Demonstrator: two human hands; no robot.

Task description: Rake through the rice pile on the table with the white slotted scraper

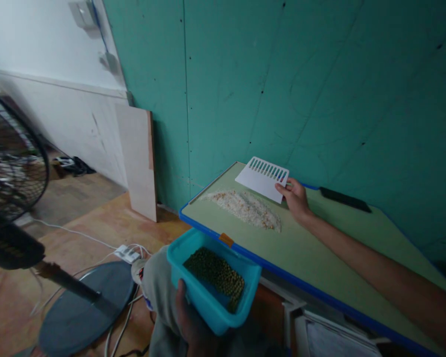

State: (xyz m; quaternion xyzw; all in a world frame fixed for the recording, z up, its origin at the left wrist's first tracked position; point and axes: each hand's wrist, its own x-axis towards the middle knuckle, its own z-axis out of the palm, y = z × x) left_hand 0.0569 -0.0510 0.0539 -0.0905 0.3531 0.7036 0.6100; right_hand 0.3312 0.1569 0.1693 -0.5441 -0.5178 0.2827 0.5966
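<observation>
My right hand (296,199) pinches the right end of a white flat scraper (258,184) with a row of slots along its far edge. The scraper is held tilted above the table, just behind a pile of white rice-like grains (245,208) mixed with some yellowish bits. Low in the view, my left hand (189,315) grips the near left side of a turquoise plastic tub (196,292). Dark green beans and pale yellowish beans (215,272) lie inside it. The tub sits against the table's front edge, over my lap; part of my left hand is in shadow.
The pale green table (319,248) has a blue rim and stands against a green wall. A black bar (345,199) lies at its back edge. To the left are a standing fan (15,163), a power strip (127,254) with cables, and a leaning board (137,161).
</observation>
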